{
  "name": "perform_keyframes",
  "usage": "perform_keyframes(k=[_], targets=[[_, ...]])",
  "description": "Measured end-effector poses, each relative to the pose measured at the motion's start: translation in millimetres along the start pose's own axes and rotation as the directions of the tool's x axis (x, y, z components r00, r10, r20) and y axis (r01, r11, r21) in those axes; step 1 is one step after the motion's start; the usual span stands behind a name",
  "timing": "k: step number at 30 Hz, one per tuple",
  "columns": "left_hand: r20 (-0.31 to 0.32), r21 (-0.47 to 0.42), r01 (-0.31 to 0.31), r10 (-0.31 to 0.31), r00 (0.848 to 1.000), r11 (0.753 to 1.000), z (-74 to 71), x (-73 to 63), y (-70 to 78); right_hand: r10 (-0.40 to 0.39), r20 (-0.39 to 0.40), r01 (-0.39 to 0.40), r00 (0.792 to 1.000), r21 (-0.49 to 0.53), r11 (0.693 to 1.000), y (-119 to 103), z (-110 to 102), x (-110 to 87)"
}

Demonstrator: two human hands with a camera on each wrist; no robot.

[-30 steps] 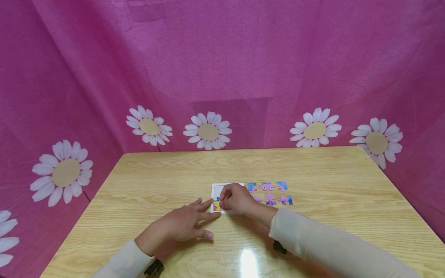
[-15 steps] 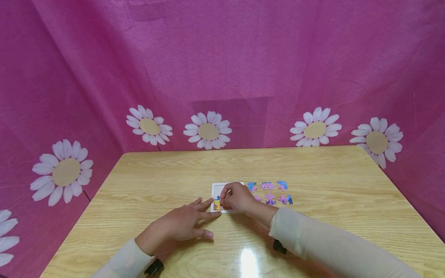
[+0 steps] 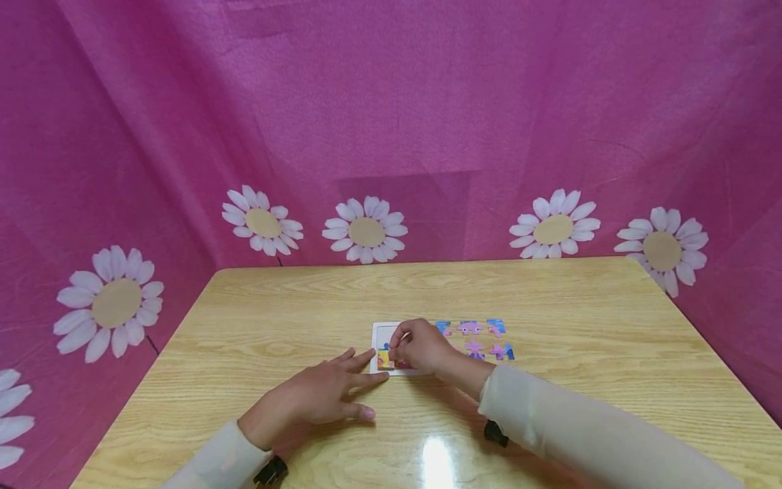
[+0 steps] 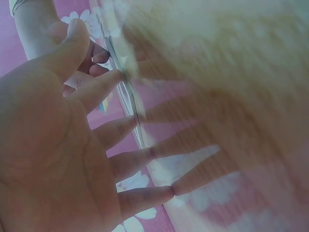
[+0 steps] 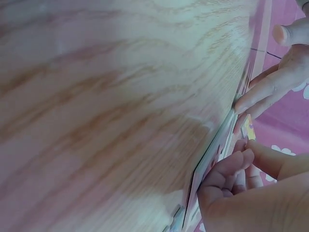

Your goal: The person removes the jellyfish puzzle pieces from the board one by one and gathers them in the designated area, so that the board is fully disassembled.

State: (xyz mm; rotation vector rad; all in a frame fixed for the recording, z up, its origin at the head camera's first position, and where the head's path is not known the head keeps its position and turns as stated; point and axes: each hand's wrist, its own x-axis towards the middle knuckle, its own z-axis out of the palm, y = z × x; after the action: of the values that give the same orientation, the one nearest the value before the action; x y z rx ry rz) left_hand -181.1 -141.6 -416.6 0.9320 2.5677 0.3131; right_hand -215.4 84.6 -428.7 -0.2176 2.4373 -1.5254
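Note:
My right hand [image 3: 420,345] is over a white-framed puzzle board [image 3: 375,333] and pinches a yellow jigsaw puzzle piece [image 3: 384,358] between thumb and fingertips. In the right wrist view the yellow piece [image 5: 248,127] stands tilted up above the board's surface. My left hand [image 3: 324,390] lies with fingers spread; its index and middle fingertips reach the board's left edge. The left wrist view shows the left palm [image 4: 53,150] with straight fingers touching the table. Part of the board and the pieces in it are hidden behind the right hand.
Right of the board, loose puzzle pieces, among them a pink piece with eyes [image 3: 470,328] and a pink-and-blue piece [image 3: 501,351], lie in two rows on the wooden table [image 3: 293,305]. A pink curtain with daisies [image 3: 397,102] hangs behind.
The right hand has shifted slightly right, and the yellow piece has come up from lying in the board's lower left with it. The left hand stays in place.

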Motion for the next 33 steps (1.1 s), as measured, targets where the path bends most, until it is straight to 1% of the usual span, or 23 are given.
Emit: perform_keyframes(k=[7,13,23,26,30,33], targets=[[0.006,0.002,0.006,-0.006,1.000,1.000,0.0,0.4,-0.4,0.000,-0.006,0.000,1.000,0.024,1.000,-0.1,-5.9,-4.8],[0.007,0.009,0.007,-0.008,1.000,1.000,0.3,1.1,-0.8,-0.007,-0.019,0.007,1.000,0.000,1.000,4.6,-12.6,-8.1],[0.021,0.004,0.012,-0.012,1.000,1.000,-0.8,0.8,0.5,-0.002,-0.010,0.002,1.000,0.055,0.998,14.3,-25.4,-18.0],[0.025,-0.006,0.016,-0.016,1.000,1.000,-0.5,0.7,0.2,0.002,-0.013,-0.001,1.000,0.052,0.999,15.9,-30.3,-21.9],[0.025,-0.009,0.018,-0.018,1.000,1.000,0.1,1.0,-0.7,-0.023,-0.029,0.024,0.999,0.017,1.000,20.4,-36.9,-25.5],[0.022,-0.009,0.018,-0.017,1.000,1.000,0.5,1.4,-1.0,-0.040,-0.024,0.040,0.999,0.007,0.999,25.2,-41.0,-28.4]])
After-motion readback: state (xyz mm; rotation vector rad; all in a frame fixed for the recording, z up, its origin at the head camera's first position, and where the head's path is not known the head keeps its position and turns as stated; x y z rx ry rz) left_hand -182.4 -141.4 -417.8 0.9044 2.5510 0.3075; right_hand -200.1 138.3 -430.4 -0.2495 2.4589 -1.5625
